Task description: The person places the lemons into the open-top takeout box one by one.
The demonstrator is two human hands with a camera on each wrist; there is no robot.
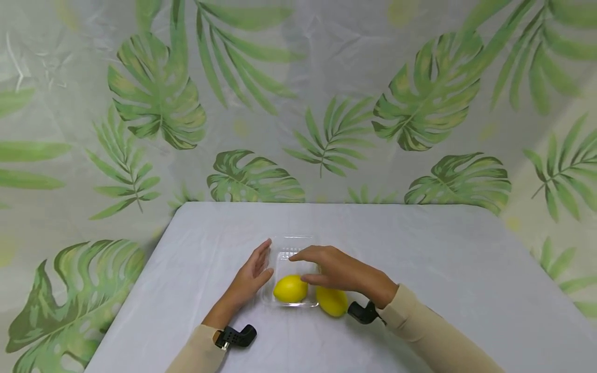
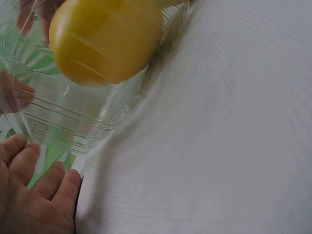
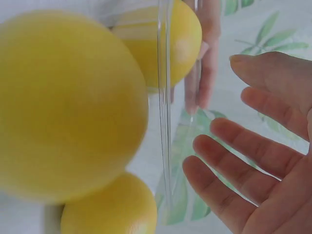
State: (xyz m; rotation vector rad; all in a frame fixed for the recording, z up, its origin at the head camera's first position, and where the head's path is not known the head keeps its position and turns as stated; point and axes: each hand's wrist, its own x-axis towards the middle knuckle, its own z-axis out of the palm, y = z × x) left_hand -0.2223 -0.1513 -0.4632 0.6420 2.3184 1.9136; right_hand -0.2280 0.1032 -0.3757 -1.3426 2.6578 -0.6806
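Note:
A clear plastic container (image 1: 291, 304) stands on the table with a yellow lemon (image 1: 290, 289) inside its near end. My left hand (image 1: 249, 280) is at the container's left side, its fingers at the wall, as the left wrist view also shows. Over the container hovers my right hand (image 1: 333, 269), with spread fingers and nothing held. Outside, by the near right corner, lies another lemon (image 1: 332, 301), partly covered by the right hand. In the right wrist view, a large near lemon (image 3: 68, 107) and a lower lemon (image 3: 109, 207) are outside the container wall.
A white cloth (image 1: 420, 248) covers the table. Behind it hangs a pale curtain (image 1: 336, 67) printed with green leaves. Each wrist carries a small black camera, such as the right wrist camera (image 1: 364, 312).

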